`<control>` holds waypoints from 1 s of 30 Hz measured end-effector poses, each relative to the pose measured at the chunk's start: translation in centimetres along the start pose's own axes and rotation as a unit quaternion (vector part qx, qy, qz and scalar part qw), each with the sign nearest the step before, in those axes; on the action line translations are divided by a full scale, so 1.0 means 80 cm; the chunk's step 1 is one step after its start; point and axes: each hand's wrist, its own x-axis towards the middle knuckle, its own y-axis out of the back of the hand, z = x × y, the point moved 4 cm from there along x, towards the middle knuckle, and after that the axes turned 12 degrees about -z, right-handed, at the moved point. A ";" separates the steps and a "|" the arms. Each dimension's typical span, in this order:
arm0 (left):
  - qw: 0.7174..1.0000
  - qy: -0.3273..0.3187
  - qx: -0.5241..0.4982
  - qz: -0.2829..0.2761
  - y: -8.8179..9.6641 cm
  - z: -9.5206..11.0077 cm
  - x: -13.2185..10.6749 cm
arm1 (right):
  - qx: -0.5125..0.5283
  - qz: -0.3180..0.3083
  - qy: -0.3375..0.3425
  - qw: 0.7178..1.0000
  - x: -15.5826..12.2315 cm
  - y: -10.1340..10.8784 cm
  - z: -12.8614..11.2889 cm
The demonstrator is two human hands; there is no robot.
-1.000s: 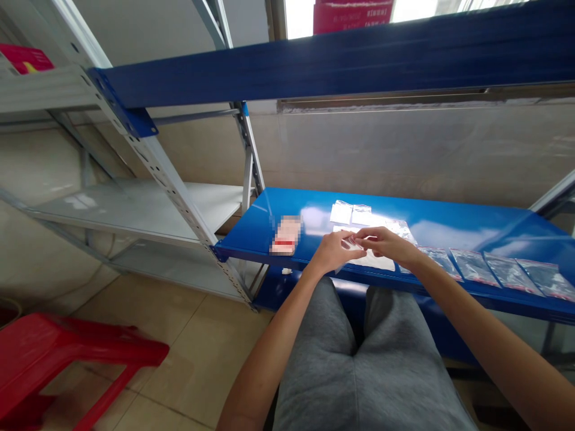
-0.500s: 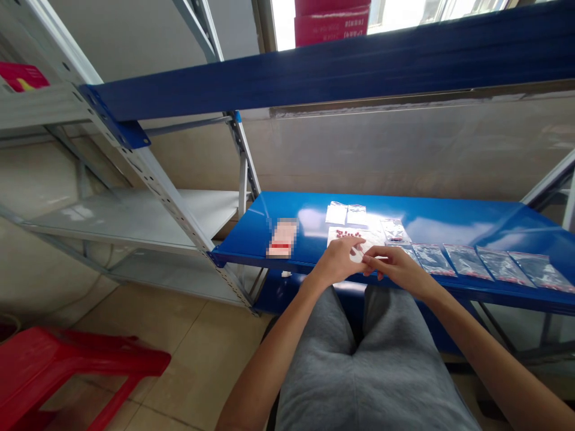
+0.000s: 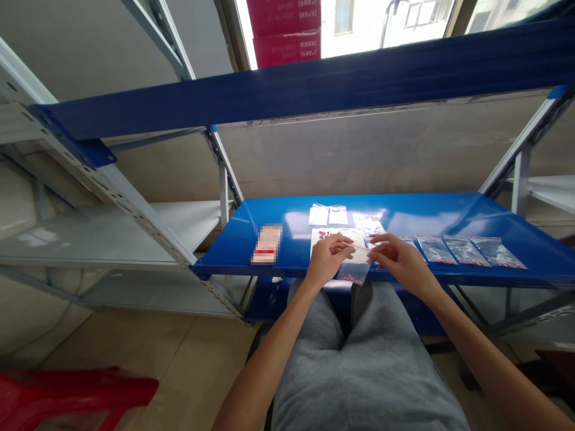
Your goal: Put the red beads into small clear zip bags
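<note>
At the lower left of the frame stands a red stool (image 3: 76, 392); right of centre, over the blue shelf (image 3: 294, 245), the left hand (image 3: 327, 258) pinches one end of a clear bag's red-lined top, the bag (image 3: 354, 272) hanging at the front edge, the right hand (image 3: 399, 260) pinching the other; further right lie similar bags (image 3: 465, 251)

Left hand (image 3: 330, 258) pinching, thumb to fingers; right hand (image 3: 403, 263) facing it, near but apart, pinching too; bare forearms (image 3: 270, 347) slanting in from either side.
</note>
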 end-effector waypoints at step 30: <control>0.991 0.009 0.129 0.026 -0.015 0.000 -0.004 | -0.028 -0.010 0.024 0.999 -0.005 -0.002 -0.020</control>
